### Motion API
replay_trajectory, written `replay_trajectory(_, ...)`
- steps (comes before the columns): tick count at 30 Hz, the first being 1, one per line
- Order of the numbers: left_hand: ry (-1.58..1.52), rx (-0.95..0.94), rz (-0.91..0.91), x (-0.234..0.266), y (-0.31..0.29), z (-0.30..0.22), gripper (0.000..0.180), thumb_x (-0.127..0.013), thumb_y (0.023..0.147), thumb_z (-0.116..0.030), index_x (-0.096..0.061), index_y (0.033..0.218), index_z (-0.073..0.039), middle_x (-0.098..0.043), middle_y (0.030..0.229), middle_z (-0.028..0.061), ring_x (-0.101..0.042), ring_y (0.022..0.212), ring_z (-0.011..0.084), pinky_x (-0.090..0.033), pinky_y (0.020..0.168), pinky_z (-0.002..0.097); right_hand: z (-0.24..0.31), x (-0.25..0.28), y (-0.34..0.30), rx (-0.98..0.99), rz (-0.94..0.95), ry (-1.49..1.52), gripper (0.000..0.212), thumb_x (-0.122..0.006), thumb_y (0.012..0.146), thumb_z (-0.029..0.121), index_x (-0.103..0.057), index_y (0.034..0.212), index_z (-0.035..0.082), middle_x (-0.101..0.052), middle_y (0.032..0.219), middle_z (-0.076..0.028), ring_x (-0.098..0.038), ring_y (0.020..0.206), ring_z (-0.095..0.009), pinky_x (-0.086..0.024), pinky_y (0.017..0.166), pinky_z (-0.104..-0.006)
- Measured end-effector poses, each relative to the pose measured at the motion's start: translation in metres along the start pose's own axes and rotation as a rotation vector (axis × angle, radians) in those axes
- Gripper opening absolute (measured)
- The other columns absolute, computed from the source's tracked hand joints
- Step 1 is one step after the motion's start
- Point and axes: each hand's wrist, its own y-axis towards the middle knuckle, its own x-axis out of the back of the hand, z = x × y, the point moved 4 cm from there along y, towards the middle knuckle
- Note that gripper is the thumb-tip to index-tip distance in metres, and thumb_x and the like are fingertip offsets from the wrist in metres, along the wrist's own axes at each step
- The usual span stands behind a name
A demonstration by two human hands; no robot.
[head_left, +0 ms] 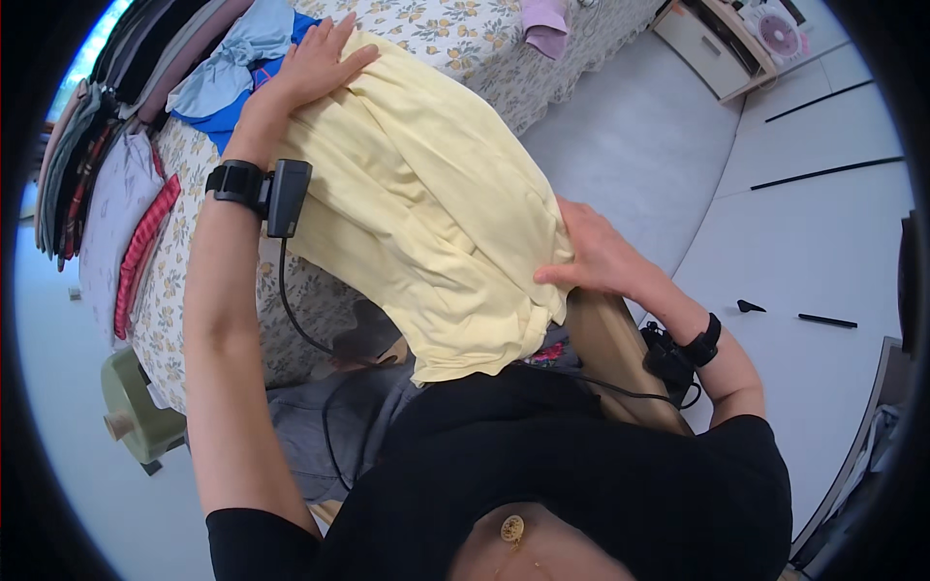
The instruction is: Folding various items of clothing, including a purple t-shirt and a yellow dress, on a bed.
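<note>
A pale yellow cloth garment [417, 194] is spread from the bed's edge toward my lap, with soft folds along its length. My left hand [315, 66] lies flat on its far end, fingers stretched out. At the garment's right edge, my right hand [596, 250] grips the fabric, thumb on top and the other fingers partly hidden. The near end hangs bunched over my lap. Just beyond my left hand are a light blue garment [232, 63] and a bright blue cloth [215, 124].
A floral cover [436, 34] drapes the bed. Hanging clothes [145, 73] crowd the far left, and a green container [145, 407] stands below them. A wooden chair arm [615, 353] is at my right. Cables run from both wrist devices. A purple cloth [545, 27] lies at the bed's far edge.
</note>
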Motion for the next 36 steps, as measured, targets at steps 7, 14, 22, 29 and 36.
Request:
replay_trajectory(7,-0.936,-0.124,-0.139,0.085,-0.122,-0.064,0.038,-0.054,0.092,-0.034,-0.058,0.118,-0.006,-0.062,0.106,0.0120,-0.057,0.101,0.0167,-0.043,0.089,0.0324,-0.011,0.007,-0.009,-0.310,0.043,0.320,0.085,-0.076,0.070,0.029,-0.031,0.138,0.004,-0.054,0.117,-0.020,-0.054,0.104,-0.036,-0.044,0.090,-0.0397)
replay_trajectory(14,-1.063,0.279,0.398,0.027,-0.251,-0.072,0.032,-0.056,0.091,-0.030,-0.064,0.091,0.001,-0.064,0.075,0.0030,-0.060,0.068,0.0096,-0.047,0.062,0.0227,0.064,0.012,-0.008,0.225,-0.244,-0.083,0.051,-0.069,0.079,0.029,-0.050,0.117,0.000,-0.057,0.090,-0.016,-0.058,0.087,-0.034,-0.048,0.074,-0.0393)
replay_trajectory(22,-1.278,0.539,0.056,-0.035,-0.283,-0.059,0.045,-0.052,0.093,-0.039,-0.064,0.097,0.004,-0.066,0.084,0.0041,-0.057,0.075,0.0083,-0.046,0.072,0.0232,0.097,-0.036,-0.011,0.250,0.043,-0.132,0.021,-0.061,0.083,0.020,-0.052,0.083,0.001,-0.052,0.081,-0.015,-0.055,0.076,-0.032,-0.046,0.069,-0.0397)
replay_trajectory(29,-1.918,0.436,0.037,-0.020,-0.295,-0.066,0.036,-0.050,0.095,-0.029,-0.059,0.110,0.003,-0.067,0.096,0.0074,-0.064,0.085,0.0119,-0.050,0.078,0.0261,0.101,-0.016,-0.016,0.103,0.220,0.191,0.025,-0.053,0.090,0.019,-0.051,0.075,-0.001,-0.053,0.072,-0.016,-0.054,0.068,-0.035,-0.042,0.061,-0.0409)
replay_trajectory(36,-1.880,0.588,0.155,-0.045,-0.306,-0.068,0.040,-0.051,0.095,-0.033,-0.057,0.113,0.002,-0.065,0.103,0.0083,-0.063,0.092,0.0143,-0.050,0.082,0.0277,0.107,-0.017,-0.003,0.016,0.127,-0.010,0.032,-0.058,0.088,0.031,-0.053,0.081,0.000,-0.056,0.072,-0.015,-0.057,0.068,-0.035,-0.046,0.065,-0.0420)
